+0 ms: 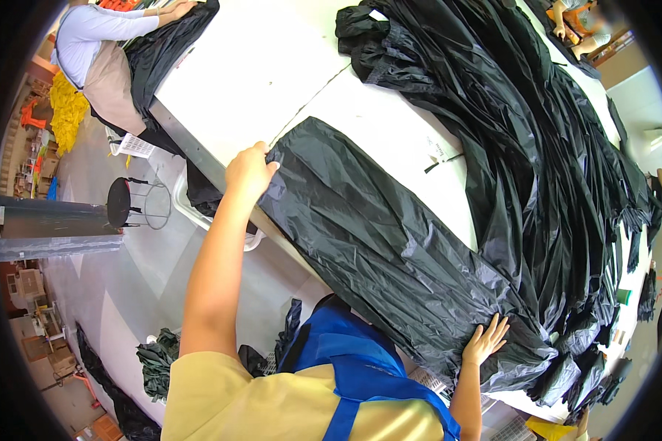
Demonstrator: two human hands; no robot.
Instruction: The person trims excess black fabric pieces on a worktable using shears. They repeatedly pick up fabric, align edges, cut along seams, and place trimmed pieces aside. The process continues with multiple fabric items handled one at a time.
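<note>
While the person's left hand (248, 175) pinches the upper left corner of a long black cloth (375, 228) between thumb and fingers, the right hand (485, 340) lies flat near its lower right end, fingers spread and palm down, grasping nothing. The cloth, thin, slightly shiny and creased, stretches diagonally between the two hands over a white table (235, 81), its near long side running along the table edge in front of the person's blue apron (368, 367). To its right a large heap of black fabric (522, 147) spreads in long folds across the tabletop, meeting the cloth near the right hand; which layers join there cannot be told. A small label (440, 152) lies on the white surface between cloth and heap. At the upper left, a co-worker (110, 59) in a brown apron has both hands on another black piece (171, 51) at the table's edge. Below that edge, on the floor side, are a white tub (182, 202) with dark material in it, a round black stool (119, 202) and, farther off, a yellow pile (66, 110).
</note>
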